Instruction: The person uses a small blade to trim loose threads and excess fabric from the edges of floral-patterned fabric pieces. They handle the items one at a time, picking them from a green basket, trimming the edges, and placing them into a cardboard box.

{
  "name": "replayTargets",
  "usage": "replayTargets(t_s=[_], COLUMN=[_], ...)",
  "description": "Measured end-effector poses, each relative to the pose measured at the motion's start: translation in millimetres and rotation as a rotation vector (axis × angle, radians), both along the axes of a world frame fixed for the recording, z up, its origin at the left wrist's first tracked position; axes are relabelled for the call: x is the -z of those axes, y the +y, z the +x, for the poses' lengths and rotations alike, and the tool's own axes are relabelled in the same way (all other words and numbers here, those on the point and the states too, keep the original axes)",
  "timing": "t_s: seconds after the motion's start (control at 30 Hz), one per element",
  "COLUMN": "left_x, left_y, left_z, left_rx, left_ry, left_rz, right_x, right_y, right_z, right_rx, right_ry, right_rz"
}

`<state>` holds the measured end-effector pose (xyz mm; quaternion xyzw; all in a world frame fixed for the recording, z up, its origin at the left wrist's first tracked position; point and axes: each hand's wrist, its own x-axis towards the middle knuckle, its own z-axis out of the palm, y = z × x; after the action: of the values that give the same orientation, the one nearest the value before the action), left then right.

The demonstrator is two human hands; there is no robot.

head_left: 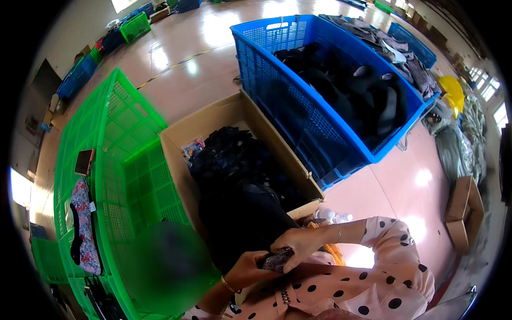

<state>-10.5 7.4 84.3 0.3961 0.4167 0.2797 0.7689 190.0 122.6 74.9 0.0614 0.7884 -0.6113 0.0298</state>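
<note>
Close to my body, both hands are closed on a small dark, speckled piece of fabric point(278, 261). My left hand point(247, 272), with a gold bracelet at its wrist, grips its left end. From the right, my right hand point(300, 245) pinches it with the thumb along the near side. The fingers cover much of the piece, so its full shape is hidden. Just beyond lies black cloth point(237, 216) over my lap and the near edge of a cardboard box point(176, 136). Inside that box is a heap of small black pieces point(234, 160).
A green mesh crate point(109, 128) stands on the left, with a phone point(84, 162) and a floral fabric piece point(85, 226) on it. Behind the box, a blue crate point(277, 96) holds black shoe-like items point(346, 90). An open carton point(465, 213) sits at right.
</note>
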Motion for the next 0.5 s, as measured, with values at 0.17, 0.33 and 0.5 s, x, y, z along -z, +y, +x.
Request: replayTargets(t_s=[0.17, 0.33, 0.5], left_x=[13.3, 6.3, 11.7], left_y=[-2.9, 4.7, 8.3], left_z=[4.5, 7.9, 5.9], left_rx=[0.013, 0.191, 0.105], left_ry=[0.029, 0.208, 0.028], left_rz=[-0.014, 0.027, -0.014], right_x=[-7.0, -1.2, 5.8], right_y=[-37.4, -53.1, -26.0], right_z=[11.9, 25.7, 21.0], right_rx=[0.232, 0.476, 0.498], right_ry=[-0.246, -0.344, -0.386], right_rz=[-0.423, -0.451, -0.421])
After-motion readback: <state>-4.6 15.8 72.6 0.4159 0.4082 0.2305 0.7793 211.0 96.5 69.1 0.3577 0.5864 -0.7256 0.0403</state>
